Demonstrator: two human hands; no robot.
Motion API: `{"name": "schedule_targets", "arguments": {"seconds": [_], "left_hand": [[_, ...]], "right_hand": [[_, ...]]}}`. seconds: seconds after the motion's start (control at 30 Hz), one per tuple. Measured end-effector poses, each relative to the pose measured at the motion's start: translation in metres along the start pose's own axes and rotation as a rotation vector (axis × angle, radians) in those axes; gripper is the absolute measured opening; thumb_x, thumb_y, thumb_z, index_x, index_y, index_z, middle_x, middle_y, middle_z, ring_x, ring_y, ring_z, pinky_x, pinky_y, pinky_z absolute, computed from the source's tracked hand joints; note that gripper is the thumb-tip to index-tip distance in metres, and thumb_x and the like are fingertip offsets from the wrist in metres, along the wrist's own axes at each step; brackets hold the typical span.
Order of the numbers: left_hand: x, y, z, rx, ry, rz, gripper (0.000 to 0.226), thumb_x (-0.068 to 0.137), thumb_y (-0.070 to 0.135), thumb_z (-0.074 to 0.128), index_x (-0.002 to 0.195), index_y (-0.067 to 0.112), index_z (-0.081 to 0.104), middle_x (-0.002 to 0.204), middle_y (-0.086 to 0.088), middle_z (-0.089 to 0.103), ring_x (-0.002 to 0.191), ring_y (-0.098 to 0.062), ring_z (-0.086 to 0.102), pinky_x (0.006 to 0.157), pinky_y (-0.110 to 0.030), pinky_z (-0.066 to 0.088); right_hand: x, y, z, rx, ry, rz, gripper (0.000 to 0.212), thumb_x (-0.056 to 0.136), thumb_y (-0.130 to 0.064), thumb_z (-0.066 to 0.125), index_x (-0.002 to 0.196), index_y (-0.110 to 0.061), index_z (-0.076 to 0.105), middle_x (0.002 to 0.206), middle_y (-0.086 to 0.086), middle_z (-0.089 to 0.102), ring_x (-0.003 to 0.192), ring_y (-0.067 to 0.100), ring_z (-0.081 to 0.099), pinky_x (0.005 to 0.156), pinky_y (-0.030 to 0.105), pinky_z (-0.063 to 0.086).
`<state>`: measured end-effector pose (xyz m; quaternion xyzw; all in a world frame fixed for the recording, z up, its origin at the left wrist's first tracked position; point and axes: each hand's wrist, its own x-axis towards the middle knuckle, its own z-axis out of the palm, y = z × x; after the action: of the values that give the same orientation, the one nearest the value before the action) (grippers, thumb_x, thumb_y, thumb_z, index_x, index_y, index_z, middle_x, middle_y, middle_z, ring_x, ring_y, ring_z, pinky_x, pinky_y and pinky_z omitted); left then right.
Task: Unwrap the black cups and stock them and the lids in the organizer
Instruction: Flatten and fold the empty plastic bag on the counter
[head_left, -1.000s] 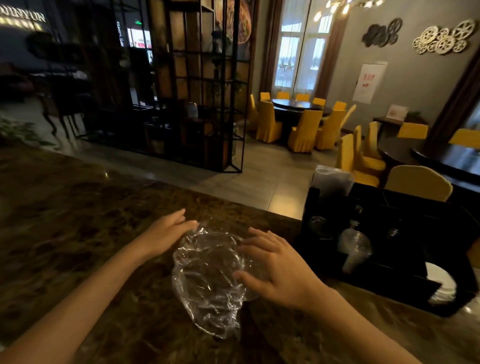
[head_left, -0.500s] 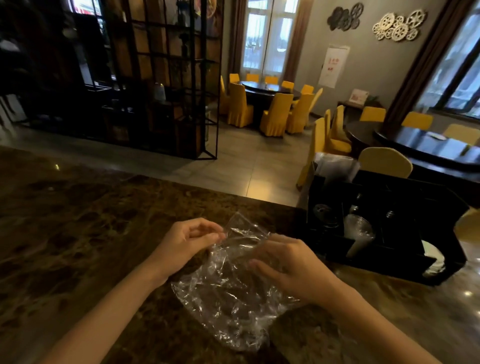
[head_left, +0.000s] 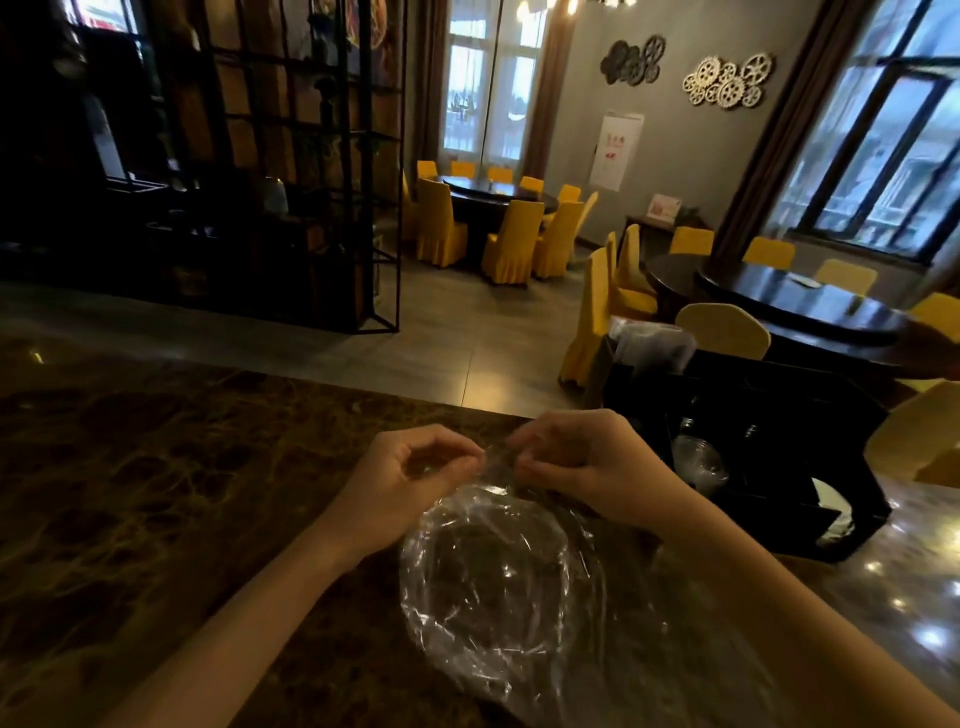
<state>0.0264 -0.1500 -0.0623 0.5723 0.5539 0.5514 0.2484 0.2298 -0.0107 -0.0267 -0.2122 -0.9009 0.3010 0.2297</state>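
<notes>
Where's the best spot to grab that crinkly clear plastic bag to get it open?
At its far top edge, from above. The clear plastic bag lies limp on the marble counter, and its mouth bunches there, where the left hand and right hand pinch it.

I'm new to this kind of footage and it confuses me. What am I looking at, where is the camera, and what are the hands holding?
There is no machine here: a person works with two bare hands. The single picture comes from a wide-angle camera worn on the person's head, looking forward and down, so the arms reach in from the bottom edge. The left hand and right hand each pinch the top edge of a clear plastic bag, which lies on a dark marble counter. What the bag contains is hard to tell. To the right stands a black organizer with clear lids inside. Behind is a dining room with yellow chairs.
</notes>
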Motion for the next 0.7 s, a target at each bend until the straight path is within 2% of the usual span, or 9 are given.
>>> {"name": "schedule_targets", "arguments": {"seconds": [0.07,0.17,0.23,0.33,0.4,0.5,0.6,0.7], "left_hand": [[0.000,-0.011,-0.012,-0.014,0.010,-0.042,0.013,0.089,0.029,0.070,0.099,0.027,0.078,0.101,0.011,0.077,0.096,-0.005,0.072,0.083,-0.014,0.055],[0.002,-0.038,-0.027,-0.024,0.078,-0.137,0.017,0.098,0.027,0.061,0.104,0.034,0.076,0.109,0.017,0.075,0.102,0.003,0.068,0.081,-0.013,0.055],[0.006,-0.057,-0.032,-0.089,0.111,-0.237,0.024,0.103,0.029,0.052,0.116,0.032,0.073,0.121,0.015,0.071,0.116,0.003,0.062,0.097,-0.023,0.052],[0.012,-0.077,-0.029,-0.233,0.048,-0.363,0.033,0.106,0.031,0.045,0.135,0.029,0.061,0.140,0.011,0.060,0.138,-0.010,0.048,0.113,-0.039,0.041],[0.016,-0.078,-0.023,-0.269,-0.006,-0.352,0.038,0.105,0.039,0.043,0.142,0.032,0.053,0.146,0.016,0.052,0.145,-0.011,0.039,0.117,-0.039,0.034],[0.026,-0.070,-0.018,-0.290,-0.044,-0.259,0.039,0.098,0.053,0.038,0.133,0.049,0.054,0.157,0.016,0.042,0.147,-0.004,0.032,0.120,-0.038,0.025],[0.039,-0.062,-0.021,-0.370,-0.010,-0.203,0.052,0.096,0.050,0.042,0.145,0.034,0.049,0.152,0.010,0.052,0.140,-0.004,0.047,0.117,-0.039,0.032],[0.050,-0.059,-0.023,-0.399,0.035,-0.185,0.042,0.098,0.048,0.053,0.138,0.033,0.058,0.139,0.007,0.064,0.127,-0.013,0.062,0.105,-0.044,0.048]], "right_hand": [[-0.003,0.005,-0.003,0.088,0.008,-0.012,0.019,0.092,-0.024,0.075,0.111,-0.023,0.078,0.100,-0.007,0.080,0.093,0.010,0.077,0.085,0.032,0.064],[-0.010,0.008,-0.010,0.256,0.008,-0.009,0.017,0.091,-0.026,0.072,0.105,-0.027,0.080,0.102,-0.005,0.080,0.095,0.015,0.078,0.084,0.023,0.061],[-0.014,0.011,-0.014,0.352,0.029,0.015,0.015,0.090,-0.022,0.071,0.101,-0.028,0.081,0.103,-0.001,0.080,0.098,0.016,0.077,0.086,0.020,0.059],[-0.016,0.019,-0.019,0.487,0.020,0.068,0.014,0.094,-0.010,0.069,0.100,-0.017,0.078,0.102,0.007,0.079,0.098,0.020,0.077,0.083,0.024,0.061],[-0.017,0.023,-0.021,0.567,0.009,0.095,0.012,0.096,-0.002,0.066,0.103,-0.007,0.074,0.109,0.012,0.078,0.103,0.027,0.076,0.084,0.030,0.062],[-0.018,0.028,-0.025,0.620,0.011,0.116,0.009,0.096,-0.005,0.066,0.103,-0.007,0.072,0.116,0.015,0.076,0.110,0.033,0.074,0.087,0.034,0.062],[-0.018,0.033,-0.027,0.647,0.020,0.140,0.009,0.098,-0.006,0.066,0.106,-0.004,0.070,0.110,0.016,0.077,0.106,0.034,0.075,0.086,0.034,0.062],[-0.016,0.039,-0.028,0.707,0.067,0.159,0.019,0.096,-0.008,0.067,0.114,-0.011,0.071,0.105,0.015,0.077,0.099,0.030,0.077,0.083,0.034,0.062]]}}
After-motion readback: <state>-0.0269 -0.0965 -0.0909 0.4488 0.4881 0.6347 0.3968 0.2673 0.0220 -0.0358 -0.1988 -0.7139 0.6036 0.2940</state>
